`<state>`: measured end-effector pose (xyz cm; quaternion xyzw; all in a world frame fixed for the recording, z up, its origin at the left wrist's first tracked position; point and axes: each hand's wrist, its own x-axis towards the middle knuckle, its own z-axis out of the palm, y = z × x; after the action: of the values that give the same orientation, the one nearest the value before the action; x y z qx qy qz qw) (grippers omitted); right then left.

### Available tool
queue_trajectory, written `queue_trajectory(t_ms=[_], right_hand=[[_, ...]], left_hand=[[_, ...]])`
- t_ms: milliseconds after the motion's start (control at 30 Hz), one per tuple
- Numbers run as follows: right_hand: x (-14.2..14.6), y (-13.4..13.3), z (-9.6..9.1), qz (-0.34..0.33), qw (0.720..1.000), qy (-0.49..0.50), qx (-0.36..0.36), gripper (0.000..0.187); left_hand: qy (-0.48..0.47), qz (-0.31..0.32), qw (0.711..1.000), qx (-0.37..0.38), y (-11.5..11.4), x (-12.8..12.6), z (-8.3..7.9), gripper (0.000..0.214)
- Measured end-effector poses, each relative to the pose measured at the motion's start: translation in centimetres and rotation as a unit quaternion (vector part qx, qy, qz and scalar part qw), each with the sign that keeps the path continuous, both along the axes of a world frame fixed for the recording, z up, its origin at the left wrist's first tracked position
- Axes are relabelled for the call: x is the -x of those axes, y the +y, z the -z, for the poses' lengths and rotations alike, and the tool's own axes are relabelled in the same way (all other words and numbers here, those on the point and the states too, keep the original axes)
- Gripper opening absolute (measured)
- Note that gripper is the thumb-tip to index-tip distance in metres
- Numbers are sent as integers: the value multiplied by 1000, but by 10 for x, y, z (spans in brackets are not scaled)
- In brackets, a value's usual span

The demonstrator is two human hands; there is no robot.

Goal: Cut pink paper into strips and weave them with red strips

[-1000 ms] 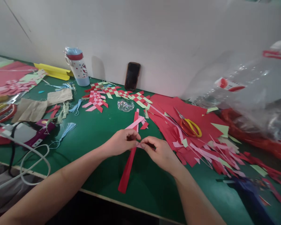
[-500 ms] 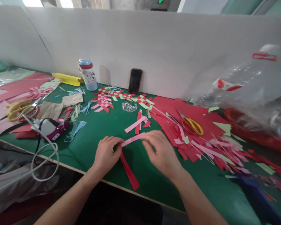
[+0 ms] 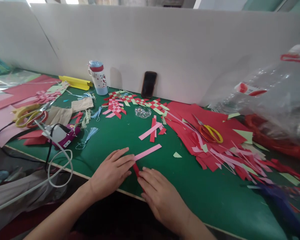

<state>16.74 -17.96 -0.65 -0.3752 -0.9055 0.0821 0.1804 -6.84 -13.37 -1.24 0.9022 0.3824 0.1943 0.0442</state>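
A pink paper strip and a red paper strip meet at an angle near the table's front edge. My left hand lies flat with its fingers stretched out, the tips over the place where the strips meet. On the red strip rest the outstretched fingers of my right hand, hiding most of its lower part. Just beyond, another pink strip crosses a red one. Woven paper pieces in red, pink and pale green lie farther back beside a clear dish of beads.
Red sheets, scissors and pink scraps cover the right side. A phone leans on the white partition, near a bottle. Left are tassels, a purple device, a white cable and scissors.
My right hand has left the pink strip's far end and come down onto the red strip. My left fingers have gone from pinching to lying flat. A pale green scrap now shows on the table.
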Motion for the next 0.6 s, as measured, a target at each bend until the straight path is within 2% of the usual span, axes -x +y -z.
queue_trajectory(t_ms=[67,200,367,500,600], right_hand=[[0,0,-2,-5,1000,-7,-4,38],[-6,0,-3,-21,999,-41,-11,43],[-31,3,-8,-32,995,-92,-18,53],[-48,6,-11,1,995,-98,-31,52],[-44,4,-8,43,994,-79,-57,42]], left_hand=[[35,19,999,-5,-1,5,4,35],[51,16,999,-13,-8,8,9,38],[42,30,998,-21,-20,7,9,39],[37,47,998,-29,-22,10,10,41],[48,59,997,-28,-20,11,9,44]])
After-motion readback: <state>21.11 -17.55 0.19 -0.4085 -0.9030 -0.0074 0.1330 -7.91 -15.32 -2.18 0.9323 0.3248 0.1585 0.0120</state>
